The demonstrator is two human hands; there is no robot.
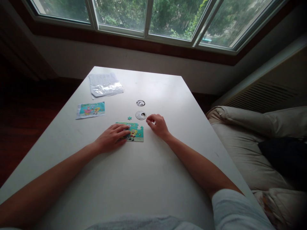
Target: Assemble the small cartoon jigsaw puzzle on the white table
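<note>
A small jigsaw puzzle [139, 136] with a cartoon picture on teal lies on the table, a notched gap along its upper right edge. Across its left part rests my left hand [112, 137], palm down with fingers stretched out, hiding some of the picture. Just beyond the puzzle's far edge is a loose teal puzzle piece [129, 118], lying apart from it. My right hand [158, 125] is beside the puzzle's upper right corner, thumb and forefinger pinched together. Whatever is between those fingertips is too small to make out.
On the white table [144, 185], a cartoon picture sheet [92, 109] lies at left, with papers in a clear plastic sleeve [105, 84] behind it. Two round table inserts, a far one [140, 103] and a near one [140, 115], sit by my right hand. A sofa [242, 150] stands at right.
</note>
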